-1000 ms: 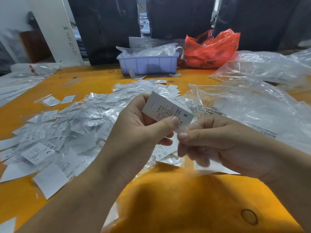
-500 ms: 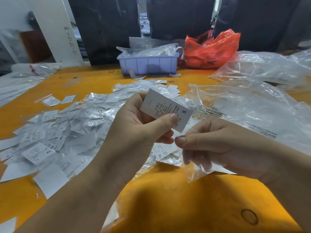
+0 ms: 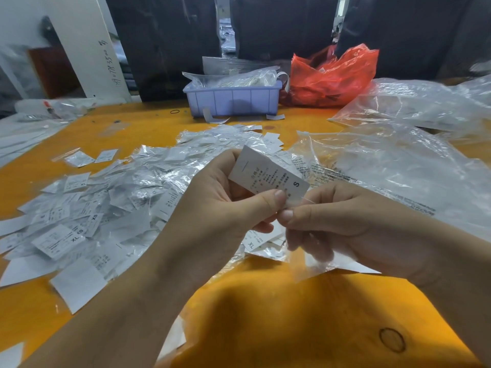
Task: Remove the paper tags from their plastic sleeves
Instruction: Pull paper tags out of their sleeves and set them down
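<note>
Left hand (image 3: 225, 205) pinches a white paper tag marked S (image 3: 268, 176), nearly free; right hand (image 3: 345, 227) grasps its clear plastic sleeve (image 3: 318, 258) at 5 o'clock. Most of the sleeved-tag heap (image 3: 119, 197), 9 o'clock on the orange desk (image 3: 318, 328), looks undone.

I read "S" on the paper tag (image 3: 268, 179) my left hand (image 3: 212, 205) pinches; its smaller print is too fine to read. In the pile on the tabletop (image 3: 305, 314), one tag (image 3: 57, 241) reads "XL", another (image 3: 93, 221) "XS", another (image 3: 256, 241) below my hands "XL".
</note>
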